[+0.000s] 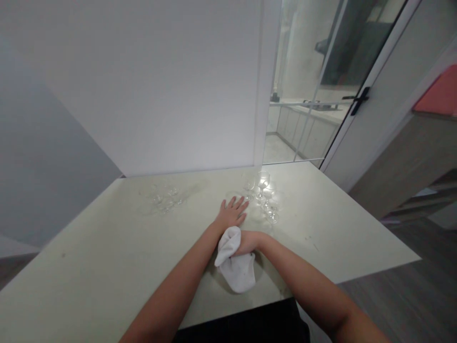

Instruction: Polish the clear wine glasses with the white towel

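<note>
My left hand (233, 213) is spread on the pale table, fingers apart and holding nothing. Close by its fingertips is a cluster of clear glassware (263, 196), apparently several stemmed glasses, though glare blurs their outlines. My right hand (247, 242) grips a white cloth (238, 274) just below the left wrist. Part of the cloth bunches up against the left forearm, and the rest hangs down toward the table's near edge. The right fingers are mostly hidden by the fabric. Another group of clear glassware (166, 199) is farther left on the table.
The pale table (117, 267) meets a white wall panel (178, 85) at its far edge. Beyond its right side are a glazed door with a black handle (359, 100) and a wooden shelf unit (410, 157) with a pink item (438, 93) on top.
</note>
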